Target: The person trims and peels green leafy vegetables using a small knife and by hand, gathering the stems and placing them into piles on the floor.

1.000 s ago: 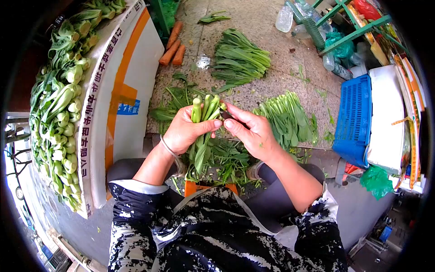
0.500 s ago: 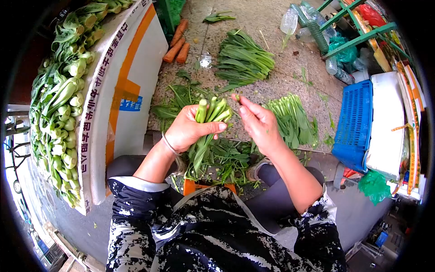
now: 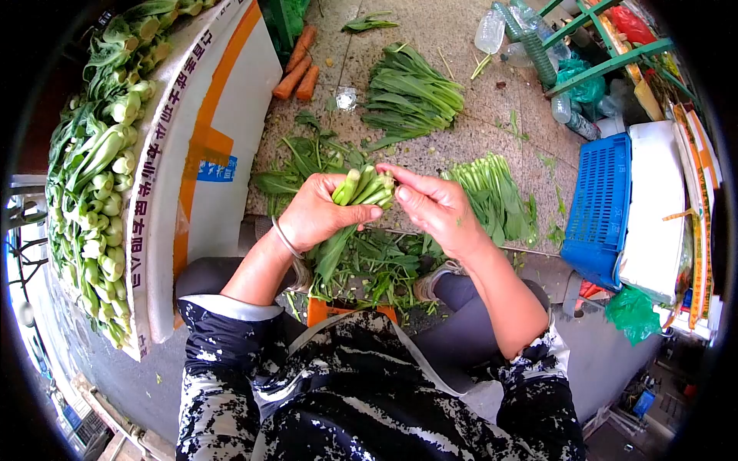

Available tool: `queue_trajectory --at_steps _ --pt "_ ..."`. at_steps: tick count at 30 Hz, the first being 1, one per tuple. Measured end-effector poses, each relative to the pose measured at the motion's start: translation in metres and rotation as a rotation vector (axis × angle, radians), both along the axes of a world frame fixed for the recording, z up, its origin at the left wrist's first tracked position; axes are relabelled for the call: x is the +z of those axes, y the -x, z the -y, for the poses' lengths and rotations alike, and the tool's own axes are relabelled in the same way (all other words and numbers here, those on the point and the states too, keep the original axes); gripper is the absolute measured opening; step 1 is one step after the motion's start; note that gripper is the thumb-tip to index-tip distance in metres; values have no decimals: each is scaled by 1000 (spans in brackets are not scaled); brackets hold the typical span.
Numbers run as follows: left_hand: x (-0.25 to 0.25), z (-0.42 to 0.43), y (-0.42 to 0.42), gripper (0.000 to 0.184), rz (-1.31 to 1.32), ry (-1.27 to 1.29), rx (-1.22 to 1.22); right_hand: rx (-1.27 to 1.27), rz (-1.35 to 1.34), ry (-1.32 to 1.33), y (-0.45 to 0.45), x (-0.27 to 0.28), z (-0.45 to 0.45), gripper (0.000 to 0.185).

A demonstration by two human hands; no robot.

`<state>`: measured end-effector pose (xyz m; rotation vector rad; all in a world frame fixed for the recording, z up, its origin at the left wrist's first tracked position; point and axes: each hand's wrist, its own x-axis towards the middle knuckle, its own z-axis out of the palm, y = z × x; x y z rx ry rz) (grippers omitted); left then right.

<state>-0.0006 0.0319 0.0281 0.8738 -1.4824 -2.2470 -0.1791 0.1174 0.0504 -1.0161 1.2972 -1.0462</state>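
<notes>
My left hand is wrapped round a small bunch of choy sum, its cut stem ends pointing up and its leaves hanging below the fist. At those stem ends, the thumb and fingers of my right hand close in a pinch; the fingertips partly hide what they grip. To the right of the hands lies a pile of trimmed choy sum with pale stems. A larger leafy pile rests farther off on the floor. Loose leaves lie beneath my hands.
A white foam box topped with bok choy stands at the left. Carrots lie beside it. At the right are a blue crate, a green metal frame and plastic bottles. An orange stool edge shows below.
My right hand has moved left to the bunch, its fingertips now touching the stem ends. The small bit seen at its fingertips before no longer shows. My left hand keeps its grip.
</notes>
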Motion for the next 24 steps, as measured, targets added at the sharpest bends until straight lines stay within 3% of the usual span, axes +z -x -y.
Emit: queue_trajectory --at_steps 3,9,17,19,24 --pt "1 0 -1 20 -9 -14 2 -43 -30 -74 8 -7 0 35" --pt "-2 2 -3 25 -105 -105 27 49 306 -65 -2 2 -6 42" --pt "1 1 -2 25 -121 -116 36 26 301 -109 -1 -10 -8 41" --pt "-1 2 -3 24 -92 -110 11 -15 67 -112 3 -13 -5 39" --pt "4 2 -3 24 -109 -100 -10 -84 110 -27 -2 -5 -5 38"
